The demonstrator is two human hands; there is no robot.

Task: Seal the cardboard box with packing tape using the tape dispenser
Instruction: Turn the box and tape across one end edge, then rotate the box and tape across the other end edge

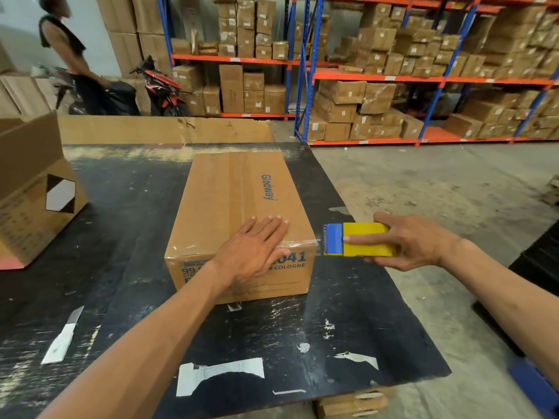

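Note:
A closed brown cardboard box [233,192] printed "Glodway" lies on the black table [127,213]. Clear tape runs along its top seam and across its near top edge. My left hand [251,252] lies flat over that near edge, fingers spread, pressing on the box. Just off the box's near right corner, my right hand [414,240] grips a yellow and blue tape dispenser [357,239]. The dispenser's blue toothed end points at the corner, and a short strip of clear tape spans the gap between them.
An open cardboard box [33,195] stands at the table's left edge. A box cutter [65,335] and paper scraps [217,375] lie on the near table. A person and a motorbike [160,86] are at the back left. Shelves of cartons [393,71] line the back wall.

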